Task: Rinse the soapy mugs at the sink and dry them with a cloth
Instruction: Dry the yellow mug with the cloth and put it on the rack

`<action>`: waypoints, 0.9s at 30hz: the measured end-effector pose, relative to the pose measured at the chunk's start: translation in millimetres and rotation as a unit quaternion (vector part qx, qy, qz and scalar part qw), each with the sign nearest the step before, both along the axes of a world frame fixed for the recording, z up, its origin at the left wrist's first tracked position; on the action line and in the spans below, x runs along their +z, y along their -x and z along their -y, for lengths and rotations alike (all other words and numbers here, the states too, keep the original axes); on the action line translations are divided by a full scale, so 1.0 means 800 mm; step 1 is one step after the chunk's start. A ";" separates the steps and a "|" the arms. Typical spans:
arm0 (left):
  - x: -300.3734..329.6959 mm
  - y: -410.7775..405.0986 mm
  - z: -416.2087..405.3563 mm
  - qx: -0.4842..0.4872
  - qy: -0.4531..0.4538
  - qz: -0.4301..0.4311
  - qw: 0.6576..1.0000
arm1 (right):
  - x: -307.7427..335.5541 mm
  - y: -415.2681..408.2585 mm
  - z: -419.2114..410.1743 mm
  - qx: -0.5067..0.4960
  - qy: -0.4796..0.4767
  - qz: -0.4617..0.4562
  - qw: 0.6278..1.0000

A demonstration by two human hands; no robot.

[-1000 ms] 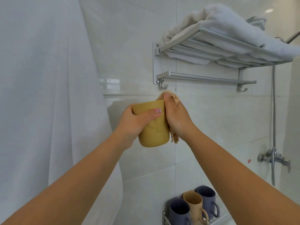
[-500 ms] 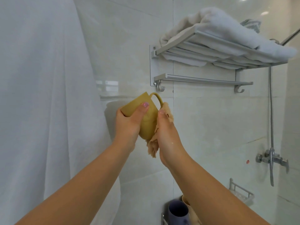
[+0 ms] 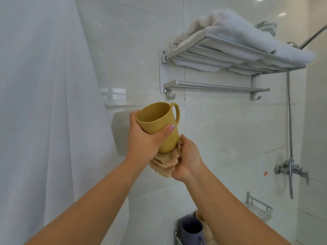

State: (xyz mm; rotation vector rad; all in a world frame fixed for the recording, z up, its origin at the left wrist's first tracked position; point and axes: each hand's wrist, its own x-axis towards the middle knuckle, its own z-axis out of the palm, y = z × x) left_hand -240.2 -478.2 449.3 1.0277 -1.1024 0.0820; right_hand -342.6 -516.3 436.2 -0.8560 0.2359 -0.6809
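A mustard-yellow mug [image 3: 155,119] is held up in front of the tiled wall, tilted with its mouth toward me and its handle at the upper right. My left hand [image 3: 143,138] grips it round the body, thumb across the front. My right hand [image 3: 187,158] holds a crumpled beige cloth [image 3: 165,162] against the mug's bottom. Low in the view a purple mug [image 3: 191,228] and a beige mug [image 3: 200,216] stand in a wall rack, partly hidden by my right forearm.
A metal towel rack [image 3: 215,85] with white towels [image 3: 238,34] hangs on the wall above. A white shower curtain [image 3: 44,103] fills the left. The shower valve [image 3: 290,169] with its hose and a small wire shelf [image 3: 258,207] are at the right.
My left hand has tipped the mug so its mouth faces me. My right hand has slid the cloth from the mug's side down under its base.
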 end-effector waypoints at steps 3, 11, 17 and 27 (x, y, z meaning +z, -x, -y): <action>-0.001 -0.006 0.000 0.017 -0.005 0.048 0.999 | -0.002 0.000 0.003 -0.042 -0.012 -0.038 0.998; -0.006 0.002 -0.010 -0.027 0.000 0.043 0.999 | 0.008 0.016 0.018 -0.082 -0.001 0.010 0.997; -0.016 0.005 -0.007 -0.017 -0.004 0.088 0.996 | -0.008 0.007 0.023 -0.045 0.044 -0.016 0.998; 0.017 -0.016 -0.013 0.070 -0.127 0.269 0.952 | 0.023 0.049 0.018 -0.348 0.146 -0.048 0.925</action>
